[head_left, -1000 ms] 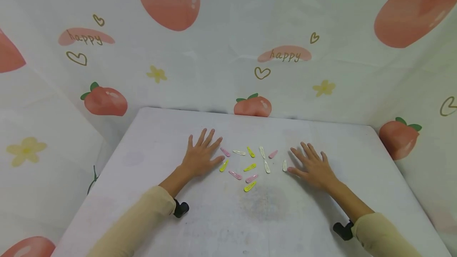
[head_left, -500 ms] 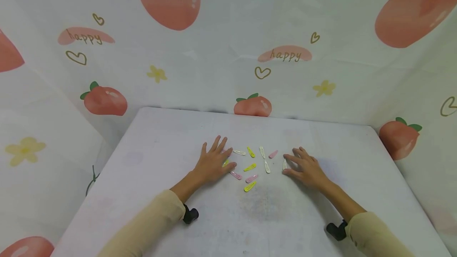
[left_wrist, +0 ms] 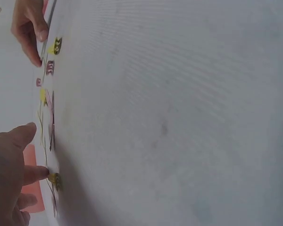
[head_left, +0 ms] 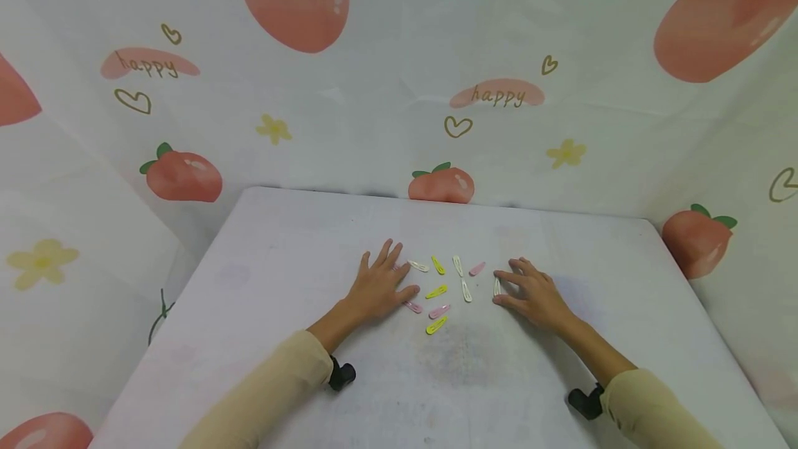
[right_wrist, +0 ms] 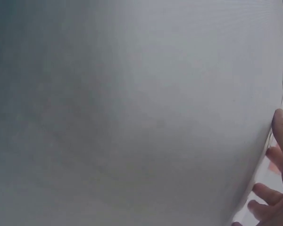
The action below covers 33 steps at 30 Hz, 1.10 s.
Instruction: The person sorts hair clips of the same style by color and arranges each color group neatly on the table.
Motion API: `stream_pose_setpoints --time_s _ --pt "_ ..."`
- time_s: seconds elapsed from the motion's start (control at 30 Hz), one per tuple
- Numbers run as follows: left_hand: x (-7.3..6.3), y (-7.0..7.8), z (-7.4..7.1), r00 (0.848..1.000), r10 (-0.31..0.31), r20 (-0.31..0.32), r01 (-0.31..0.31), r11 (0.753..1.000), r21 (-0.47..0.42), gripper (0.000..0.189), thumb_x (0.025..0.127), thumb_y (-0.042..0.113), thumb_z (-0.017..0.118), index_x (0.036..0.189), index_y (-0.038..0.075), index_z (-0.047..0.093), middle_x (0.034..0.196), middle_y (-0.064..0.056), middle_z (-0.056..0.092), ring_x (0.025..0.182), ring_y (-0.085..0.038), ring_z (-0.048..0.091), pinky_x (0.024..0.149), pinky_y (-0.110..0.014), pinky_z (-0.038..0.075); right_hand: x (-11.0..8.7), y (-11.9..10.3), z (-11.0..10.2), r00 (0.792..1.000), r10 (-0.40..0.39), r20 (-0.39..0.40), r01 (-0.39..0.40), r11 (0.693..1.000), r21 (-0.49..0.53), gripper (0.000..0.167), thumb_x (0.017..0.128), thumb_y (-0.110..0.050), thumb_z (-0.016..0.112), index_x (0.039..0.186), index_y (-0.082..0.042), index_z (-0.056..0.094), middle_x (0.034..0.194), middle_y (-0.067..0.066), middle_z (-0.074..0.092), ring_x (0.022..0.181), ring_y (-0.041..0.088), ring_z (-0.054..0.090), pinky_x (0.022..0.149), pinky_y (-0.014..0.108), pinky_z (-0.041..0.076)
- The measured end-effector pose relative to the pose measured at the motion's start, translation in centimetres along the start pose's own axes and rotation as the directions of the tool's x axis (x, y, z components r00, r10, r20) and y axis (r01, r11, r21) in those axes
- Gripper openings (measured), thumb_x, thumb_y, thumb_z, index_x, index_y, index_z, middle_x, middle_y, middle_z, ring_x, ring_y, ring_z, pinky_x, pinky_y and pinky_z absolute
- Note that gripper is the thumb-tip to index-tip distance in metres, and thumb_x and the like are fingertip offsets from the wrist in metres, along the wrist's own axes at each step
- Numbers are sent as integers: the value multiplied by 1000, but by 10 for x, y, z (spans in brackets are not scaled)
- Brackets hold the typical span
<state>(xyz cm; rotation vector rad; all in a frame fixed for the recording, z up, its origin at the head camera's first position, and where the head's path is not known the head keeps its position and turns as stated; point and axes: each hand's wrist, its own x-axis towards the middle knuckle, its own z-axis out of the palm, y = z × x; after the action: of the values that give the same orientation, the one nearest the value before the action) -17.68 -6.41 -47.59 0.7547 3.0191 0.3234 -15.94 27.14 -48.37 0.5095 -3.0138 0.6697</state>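
Observation:
Several snap hair clips in white, yellow and pink lie on the white table. My left hand, its fingers spread, lies over the left side of the group. It covers most of one pink clip and hides a yellow clip, which a fingertip meets in the left wrist view. Just below its thumb shows another pink hair clip. At the right side, my right hand has thumb and index finger at the two ends of a white hair clip, pinching it lengthwise where it lies.
Between the hands lie yellow hair clips, two white clips end to end, and pink clips. The table meets a fruit-printed cloth backdrop behind and at the sides. A cord hangs beyond the left edge.
My left hand has moved right, over the leftmost clips. My right hand has moved slightly left, its thumb and index finger coming to the ends of the white hair clip.

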Motion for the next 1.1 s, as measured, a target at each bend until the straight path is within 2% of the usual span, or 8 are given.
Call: stream_pose_setpoints --time_s 0.17,0.4,0.67,0.9,1.1 --pt "8 -2 2 1000 -27 -3 27 999 -16 59 97 54 53 140 14 59 160 -13 31 152 -32 12 113 -65 20 1 -1 0 1000 0 -9 0 1000 -15 55 83 -35 79 128 -5 67 141 31 49 134 47 40 103 70 29" --pt "20 -7 5 998 -61 -29 59 995 -78 59 93 51 63 138 12 61 157 -15 35 151 -34 15 111 -66 22 2 0 1 1000 -2 -8 2 1000 -23 55 83 -36 79 128 -6 68 140 30 50 134 46 41 102 70 30" --pt "28 -9 8 997 -55 -61 46 988 -146 57 91 51 67 135 14 64 154 -16 40 150 -36 18 111 -66 21 0 0 2 1000 -12 -26 11 999 -31 54 83 -36 79 127 -6 69 138 30 51 133 46 42 101 70 32" --pt "32 -5 11 995 -52 -84 39 989 -144 58 89 52 69 133 15 66 152 -15 43 149 -36 20 111 -66 22 0 0 1 1000 -8 -29 7 1000 -27 54 83 -37 79 126 -7 69 139 30 51 133 45 43 101 69 31" --pt "33 -7 10 997 -30 -65 21 990 -137 57 90 50 69 134 15 65 153 -14 42 150 -34 18 112 -64 23 0 0 0 999 -12 -31 12 1000 -19 54 83 -37 79 127 -7 69 139 29 51 133 45 43 101 69 31"
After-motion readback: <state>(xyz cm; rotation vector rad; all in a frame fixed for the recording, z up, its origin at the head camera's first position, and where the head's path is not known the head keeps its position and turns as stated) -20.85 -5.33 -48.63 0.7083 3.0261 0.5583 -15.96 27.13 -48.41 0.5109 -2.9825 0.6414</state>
